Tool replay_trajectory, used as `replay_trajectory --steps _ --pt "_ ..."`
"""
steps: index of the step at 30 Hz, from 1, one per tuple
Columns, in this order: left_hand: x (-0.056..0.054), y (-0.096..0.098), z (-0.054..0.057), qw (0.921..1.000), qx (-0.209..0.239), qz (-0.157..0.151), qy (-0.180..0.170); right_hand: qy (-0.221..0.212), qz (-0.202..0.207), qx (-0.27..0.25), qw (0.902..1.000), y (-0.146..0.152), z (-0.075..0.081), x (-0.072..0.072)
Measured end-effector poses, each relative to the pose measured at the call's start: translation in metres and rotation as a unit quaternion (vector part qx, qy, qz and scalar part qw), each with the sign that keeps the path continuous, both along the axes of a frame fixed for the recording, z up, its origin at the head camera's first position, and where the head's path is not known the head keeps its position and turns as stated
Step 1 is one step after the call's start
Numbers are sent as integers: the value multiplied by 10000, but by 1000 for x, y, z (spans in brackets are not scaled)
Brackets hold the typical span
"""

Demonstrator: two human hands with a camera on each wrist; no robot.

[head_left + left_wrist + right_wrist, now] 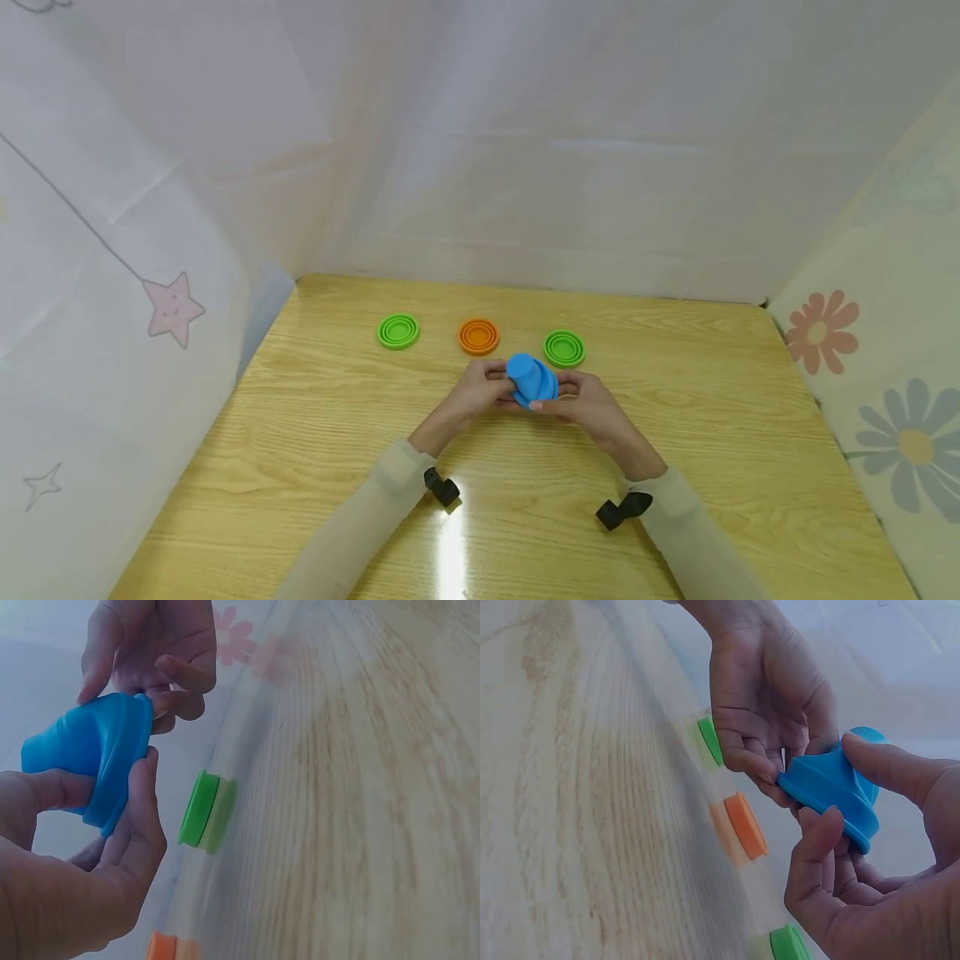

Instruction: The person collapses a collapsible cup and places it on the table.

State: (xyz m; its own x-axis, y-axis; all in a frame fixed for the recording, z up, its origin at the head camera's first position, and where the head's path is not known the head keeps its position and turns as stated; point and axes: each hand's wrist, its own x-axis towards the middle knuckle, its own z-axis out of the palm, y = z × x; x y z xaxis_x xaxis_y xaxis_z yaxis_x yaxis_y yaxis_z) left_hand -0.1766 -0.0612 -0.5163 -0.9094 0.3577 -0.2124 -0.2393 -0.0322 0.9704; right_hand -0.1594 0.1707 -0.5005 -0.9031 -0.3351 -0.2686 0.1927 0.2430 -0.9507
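A blue collapsible silicone cup [528, 380] is held between both hands above the table. It is partly pulled out and lopsided, its narrow base sticking out and its wide rim tilted. The left hand [477, 388] pinches one side, thumb on the folded wall and fingers under the rim, as the left wrist view shows on the cup [112, 754]. From the other side the right hand [588, 406] grips it; in the right wrist view its thumb lies along the wall near the base and its fingers curl at the rim of the cup [832, 795].
Beyond the hands, a green collapsed cup [397, 332], an orange one [478, 337] and another green one [564, 348] lie flat in a row on the wooden table [322, 433]. Pale curtains [525, 167] stand at the back and sides. Both wrists wear black camera straps.
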Motion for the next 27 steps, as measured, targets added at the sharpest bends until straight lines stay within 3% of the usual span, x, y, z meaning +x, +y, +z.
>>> replay_trajectory --steps 12,15,22,27 --pt "8 6 4 9985 -486 263 -65 -347 -351 -169 9986 -10 -4 -2" --pt "9 4 6 9993 -357 24 -66 -498 -484 -258 9973 -10 -4 -3" --pt "12 -9 6 9960 224 -867 18 -558 -527 -511 9957 -5 -3 -4" --pt "10 -14 3 9920 836 -878 -351 -441 -320 -550 9970 -2 -3 -5"
